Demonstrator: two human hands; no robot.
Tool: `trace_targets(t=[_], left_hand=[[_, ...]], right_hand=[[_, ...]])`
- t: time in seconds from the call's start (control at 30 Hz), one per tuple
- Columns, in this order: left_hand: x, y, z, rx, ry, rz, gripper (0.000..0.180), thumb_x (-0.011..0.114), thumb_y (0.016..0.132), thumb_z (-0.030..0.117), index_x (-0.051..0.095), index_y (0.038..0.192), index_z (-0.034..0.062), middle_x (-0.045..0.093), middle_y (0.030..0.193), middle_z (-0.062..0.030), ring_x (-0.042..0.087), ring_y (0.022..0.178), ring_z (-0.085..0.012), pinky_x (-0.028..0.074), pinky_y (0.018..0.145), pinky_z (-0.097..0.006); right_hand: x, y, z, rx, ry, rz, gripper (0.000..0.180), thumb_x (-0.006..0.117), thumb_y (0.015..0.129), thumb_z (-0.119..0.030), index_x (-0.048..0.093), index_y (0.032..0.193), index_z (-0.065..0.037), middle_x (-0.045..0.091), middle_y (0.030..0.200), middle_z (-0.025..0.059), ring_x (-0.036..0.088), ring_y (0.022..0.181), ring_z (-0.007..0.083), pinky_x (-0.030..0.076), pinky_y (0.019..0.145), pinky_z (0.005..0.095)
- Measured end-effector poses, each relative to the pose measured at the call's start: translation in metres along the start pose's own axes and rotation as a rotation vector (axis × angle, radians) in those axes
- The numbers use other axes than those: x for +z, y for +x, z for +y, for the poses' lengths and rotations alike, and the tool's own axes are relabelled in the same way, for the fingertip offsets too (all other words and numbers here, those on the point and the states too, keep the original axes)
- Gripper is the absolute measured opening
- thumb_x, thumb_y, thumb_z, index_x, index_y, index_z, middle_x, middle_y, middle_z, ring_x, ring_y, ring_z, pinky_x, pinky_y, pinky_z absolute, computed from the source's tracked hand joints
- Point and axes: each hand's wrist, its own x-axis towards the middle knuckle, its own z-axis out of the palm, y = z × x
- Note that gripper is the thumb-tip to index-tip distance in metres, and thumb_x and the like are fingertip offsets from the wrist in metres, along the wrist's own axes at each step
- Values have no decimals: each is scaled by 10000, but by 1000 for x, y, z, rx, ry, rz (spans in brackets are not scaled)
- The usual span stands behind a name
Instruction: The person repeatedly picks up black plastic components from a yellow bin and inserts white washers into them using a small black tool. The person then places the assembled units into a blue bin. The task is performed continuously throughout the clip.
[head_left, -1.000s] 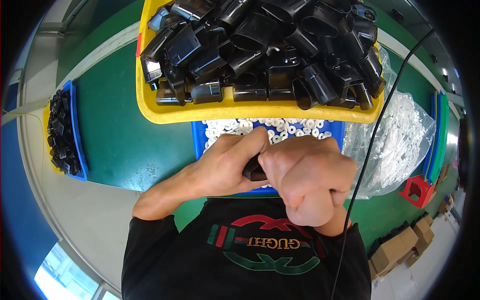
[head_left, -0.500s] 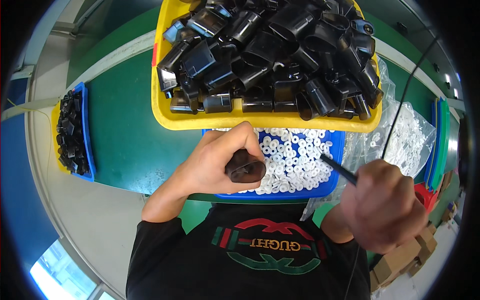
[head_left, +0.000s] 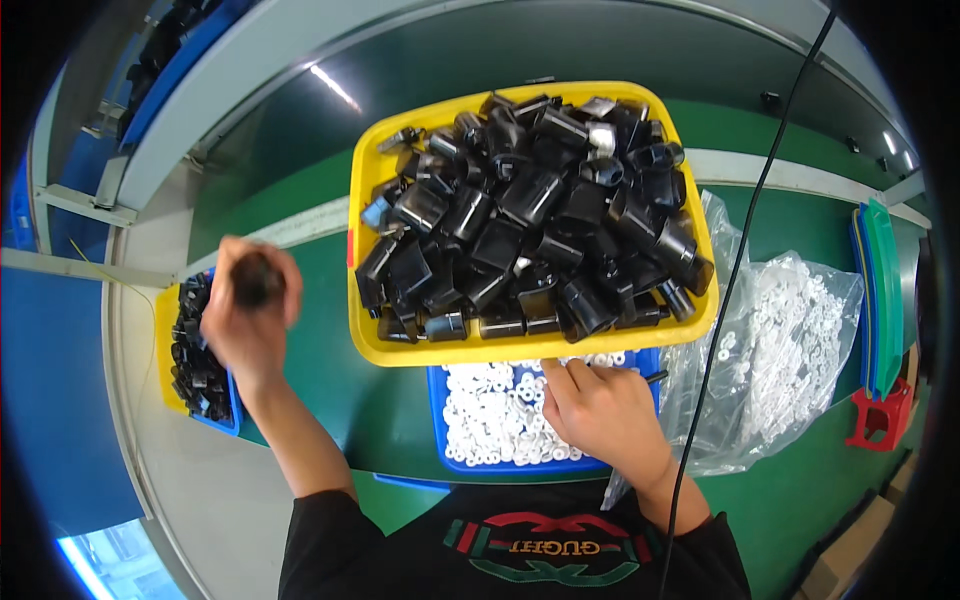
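My left hand (head_left: 235,325) is raised at the left, closed around a black hollow plastic part (head_left: 257,281); both are smeared by motion. It hovers near a yellow and blue bin at the table's left end. Over a blue tray (head_left: 440,425) of small white ring washers (head_left: 505,425), my right hand (head_left: 610,415) is closed on a dark, pen-like tool (head_left: 656,377), whose end sticks out past the knuckles. The index fingertip of that hand sits by the near rim of a large yellow bin (head_left: 530,351), heaped with black plastic parts (head_left: 530,195).
At the left stands the yellow and blue bin (head_left: 236,410), full of black parts. A clear plastic bag (head_left: 790,340) of white washers lies to the right, with a black cable (head_left: 745,235) hanging in front. Beyond it are stacked trays (head_left: 882,300) and a red stool (head_left: 880,415).
My left hand has swung left and away from the blue tray with the black part. The right hand has moved left over the washers. The view has shifted too.
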Motion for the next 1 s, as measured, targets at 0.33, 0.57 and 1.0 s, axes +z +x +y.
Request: trace_targets(t=[0.33, 0.57, 1.0], left_hand=[[-52, 128, -140, 112, 1310, 68, 420, 718, 843, 317, 584, 1104, 16, 656, 1003, -193, 615, 958, -364, 477, 863, -433], [-43, 203, -178, 22, 1225, 68, 464, 733, 818, 386, 628, 1157, 88, 658, 1094, -202, 612, 1055, -361, 481, 915, -428], [7, 201, -126, 81, 827, -75, 345, 610, 902, 253, 657, 1186, 63, 678, 1064, -164, 653, 933, -278, 500, 864, -357]], right_hand=[[23, -5, 10, -21, -3, 121, 120, 706, 703, -103, 649, 804, -72, 545, 681, 33, 609, 528, 180, 488, 481, 307], [18, -5, 13, -29, -5, 150, 89, 707, 689, -128, 620, 706, -125, 511, 645, 17, 592, 511, 172, 465, 465, 306], [17, -8, 17, -17, 26, 205, 99, 705, 692, -140, 607, 704, -135, 517, 647, 9, 599, 519, 179, 464, 471, 313]])
